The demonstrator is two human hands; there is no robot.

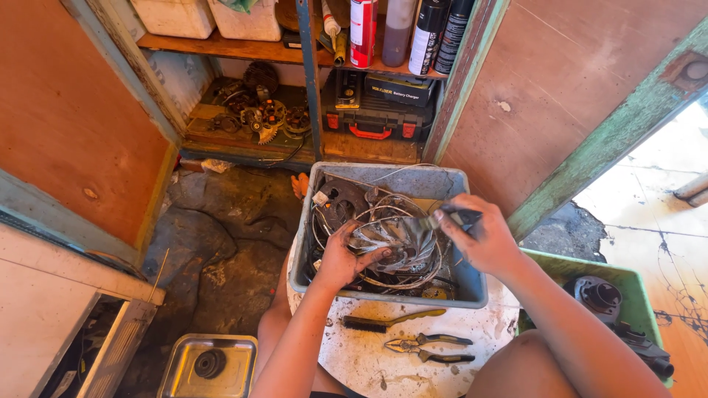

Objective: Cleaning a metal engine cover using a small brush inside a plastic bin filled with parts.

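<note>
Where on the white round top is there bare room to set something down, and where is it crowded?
The white round top has bare room below the pliers and left of the wire brush. The grey tub is crowded: the left hand holds a finned metal part, the right hand a small brush.

You are in a rough repair workshop. Above your fingers [442, 216], an open wooden shelf unit [243, 49] holds upright spray cans [363, 29], a black case with red latches [372, 118] and a heap of greasy metal engine parts [254, 110]. Under your fingertips sits a grey plastic tub [457, 284] tangled with wire and dirty metal parts. Just below it lie a wire brush with a yellow handle [391, 321] and black-handled pliers [431, 346]. The concrete floor [214, 236] is oil-stained.
</note>
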